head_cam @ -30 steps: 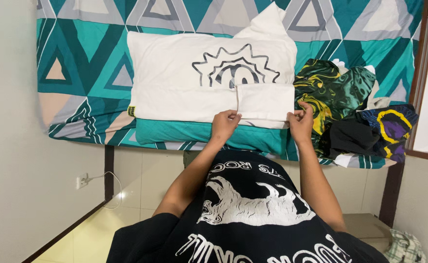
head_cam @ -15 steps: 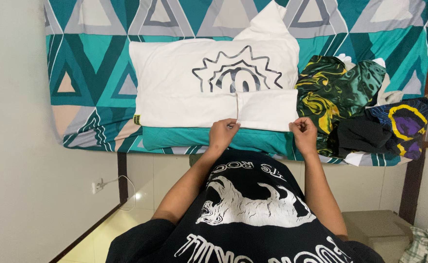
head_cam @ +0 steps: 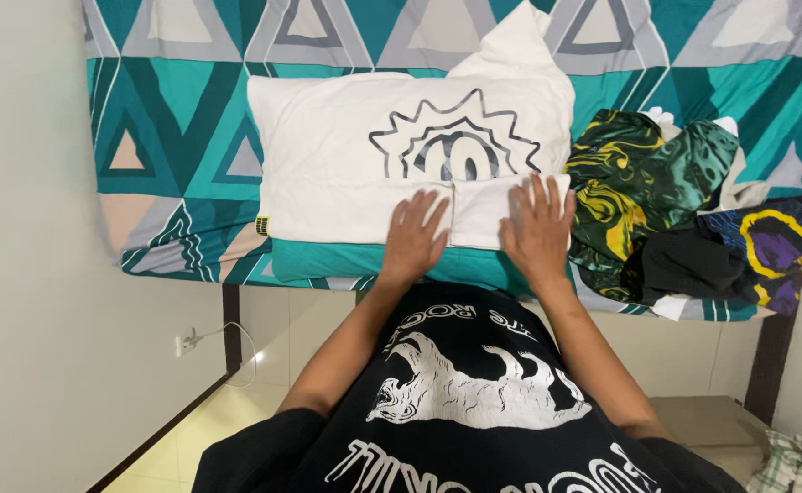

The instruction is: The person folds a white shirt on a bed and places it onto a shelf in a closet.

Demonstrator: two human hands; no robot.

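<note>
Flat beneath both hands lies the folded white shirt.

The scene is evenly and brightly lit; soft shadows are cast, glare is seen lower left, edges are bowed.

pale wall (socket with cable), glossy tiled floor

Hands cover the folded sleeve (partly).
</note>
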